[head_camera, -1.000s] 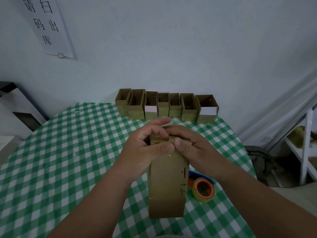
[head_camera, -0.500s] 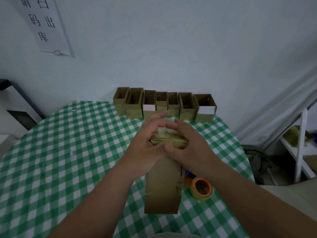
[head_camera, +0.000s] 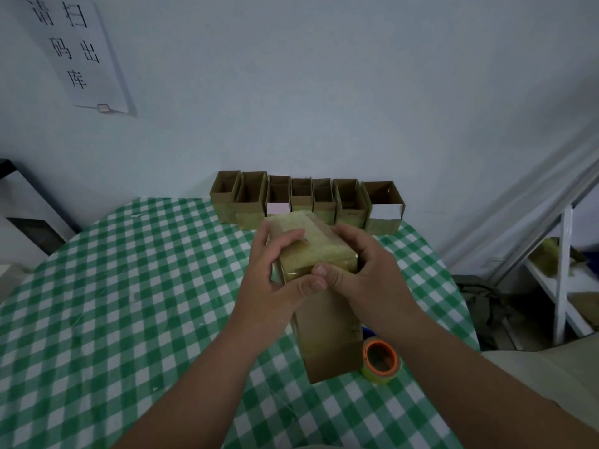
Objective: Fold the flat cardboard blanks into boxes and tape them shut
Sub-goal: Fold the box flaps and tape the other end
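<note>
Box (head_camera: 327,322) upright, long axis vertical, taped top skyward; both hands' fingers (head_camera: 285,244) gripping top.

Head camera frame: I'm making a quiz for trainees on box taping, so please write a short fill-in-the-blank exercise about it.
1. Both hands, left hand and right hand, grip one tall cardboard ____.
2. The tape roll has an ____ core.
3. The row of open boxes by the wall numbers ____.
4. The tablecloth is checked white and ____.

Missing words: box; orange; seven; green
</note>
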